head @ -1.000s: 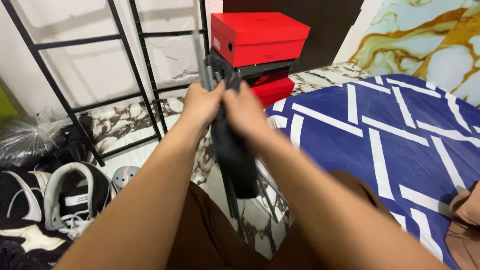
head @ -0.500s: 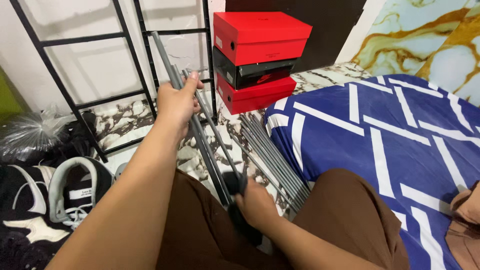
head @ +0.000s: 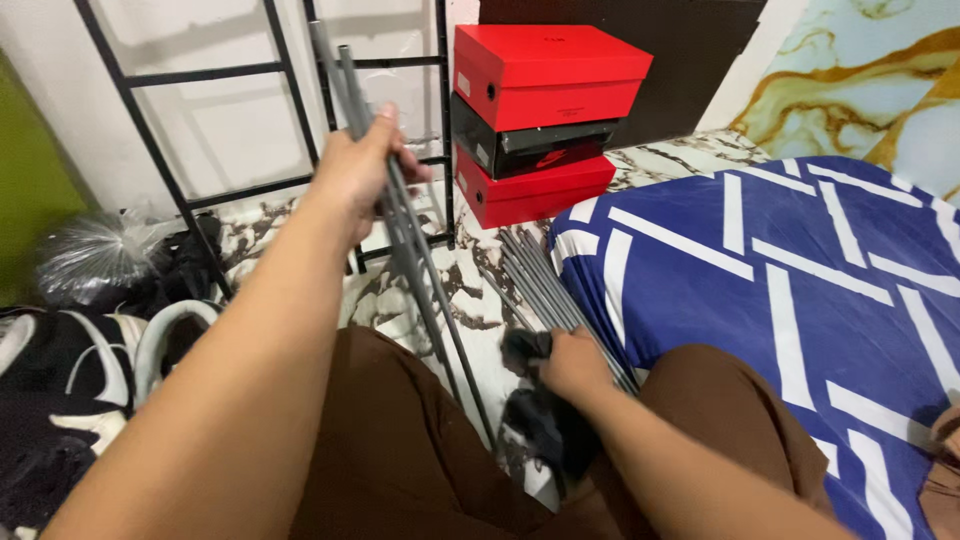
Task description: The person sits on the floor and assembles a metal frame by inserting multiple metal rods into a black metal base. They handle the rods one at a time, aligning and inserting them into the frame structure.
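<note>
My left hand is raised in front of the black metal rack, its fingers wrapped tight around a bundle of thin grey rods that slant down toward my knees. My right hand sits low between my legs — fingers closed on a black cloth on the marbled floor. Just beside it lie more grey rods, near 3 stacked shoe boxes and the blue striped mattress.

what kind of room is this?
Likely a bedroom at home: a blue patterned bedsheet at floor level, stacked shoe boxes by the wall, sneakers on the marble-look floor.
</note>
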